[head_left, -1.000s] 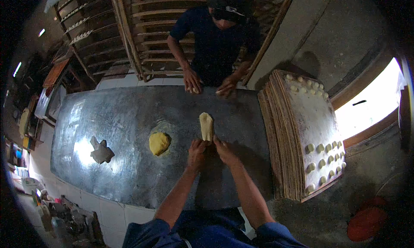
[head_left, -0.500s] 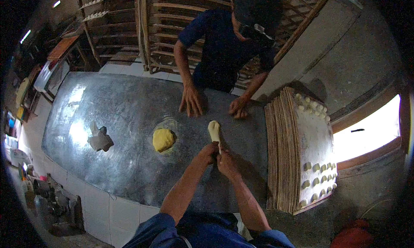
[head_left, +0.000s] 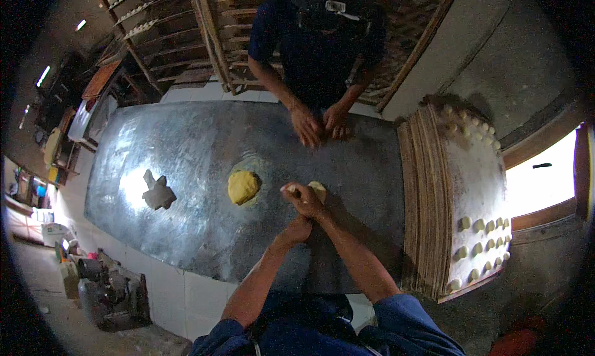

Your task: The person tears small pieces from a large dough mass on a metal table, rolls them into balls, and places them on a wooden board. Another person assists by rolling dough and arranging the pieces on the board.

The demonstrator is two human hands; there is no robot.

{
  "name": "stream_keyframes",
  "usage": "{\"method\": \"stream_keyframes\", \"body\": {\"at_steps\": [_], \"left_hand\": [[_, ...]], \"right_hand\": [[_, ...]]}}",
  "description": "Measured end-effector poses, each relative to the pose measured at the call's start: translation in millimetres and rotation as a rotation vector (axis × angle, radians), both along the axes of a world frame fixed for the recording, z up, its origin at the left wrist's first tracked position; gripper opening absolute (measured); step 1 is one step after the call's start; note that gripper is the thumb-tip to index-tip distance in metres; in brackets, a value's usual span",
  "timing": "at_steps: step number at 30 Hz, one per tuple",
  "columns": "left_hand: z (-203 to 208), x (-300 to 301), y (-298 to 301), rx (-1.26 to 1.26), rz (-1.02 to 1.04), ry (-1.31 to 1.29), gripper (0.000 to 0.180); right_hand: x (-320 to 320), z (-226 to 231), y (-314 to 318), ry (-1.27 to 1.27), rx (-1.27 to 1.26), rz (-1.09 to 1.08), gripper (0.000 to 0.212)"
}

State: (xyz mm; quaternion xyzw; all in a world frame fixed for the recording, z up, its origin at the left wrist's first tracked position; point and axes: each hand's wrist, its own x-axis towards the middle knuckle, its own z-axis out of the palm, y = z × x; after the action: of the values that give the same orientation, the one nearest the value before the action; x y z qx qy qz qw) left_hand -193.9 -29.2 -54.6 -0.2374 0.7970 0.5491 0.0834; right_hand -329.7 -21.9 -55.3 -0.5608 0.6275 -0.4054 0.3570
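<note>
My right hand [head_left: 308,201] is closed around a pale piece of dough [head_left: 318,189], which shows past the knuckles. A small pale bit also pokes out by its fingertips. Just below, close against the right wrist, my left hand [head_left: 299,228] is curled closed; what it grips is hidden. To their left a round yellow lump of dough [head_left: 243,187] rests on the dark metal-topped table [head_left: 198,232].
A crumpled grey piece [head_left: 160,193] lies farther left on the table. At the right stands a stack of wooden boards [head_left: 424,201], its face dotted with small dough pieces [head_left: 477,247]. Across the table a co-worker's hands [head_left: 319,125] hover close together.
My right hand has crossed leftward over the left one, and the dough that stretched away from me is now mostly covered. The co-worker's hands came together. The whole view shifted somewhat.
</note>
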Motion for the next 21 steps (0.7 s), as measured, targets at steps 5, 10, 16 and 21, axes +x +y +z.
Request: {"method": "stream_keyframes", "body": {"at_steps": [5,10,16,21], "left_hand": [[116.9,38.0,44.1,-0.009,-0.126,0.096,0.038],[106.3,120.5,33.4,-0.438,0.112,0.464,0.036],[-29.5,221.0,41.8,-1.378,-0.208,-0.044,0.042],[-18.9,55.3,42.2,-1.022,0.444,-0.034,0.040]], "right_hand": [[23.1,30.9,-1.2,0.196,0.059,0.063,0.032],[46.4,23.2,124.2,0.024,-0.051,-0.385,0.020],[42.5,-5.1,299.8,0.784,-0.005,-0.226,0.050],[40.6,4.0,185.8,0.653,0.139,-0.475,0.049]]}}
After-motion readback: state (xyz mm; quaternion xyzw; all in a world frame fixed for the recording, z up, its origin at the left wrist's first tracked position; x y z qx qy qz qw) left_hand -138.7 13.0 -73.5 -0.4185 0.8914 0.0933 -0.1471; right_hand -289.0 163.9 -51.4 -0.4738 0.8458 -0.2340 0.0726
